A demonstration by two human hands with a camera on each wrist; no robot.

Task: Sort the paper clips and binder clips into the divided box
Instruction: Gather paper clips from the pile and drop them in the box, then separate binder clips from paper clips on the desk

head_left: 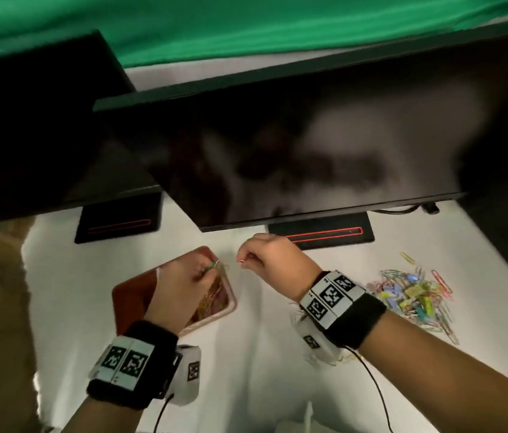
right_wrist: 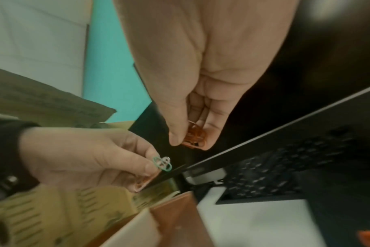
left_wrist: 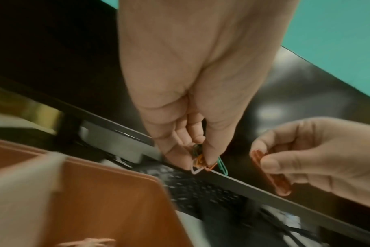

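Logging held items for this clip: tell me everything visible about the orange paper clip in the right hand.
The orange paper clip is a looped wire clip with a glossy orange coating, blurred in every view. The right hand pinches it between thumb and fingers, with both ends sticking out past them. It is held in the air in front of the monitor, beside the left hand and apart from its clips. Whether it is a single clip is unclear.

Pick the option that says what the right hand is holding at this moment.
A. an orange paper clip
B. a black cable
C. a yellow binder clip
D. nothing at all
A: the right hand pinches an orange paper clip between thumb and fingers, apart from the left hand, which pinches its own small bunch of paper clips above the divided box.
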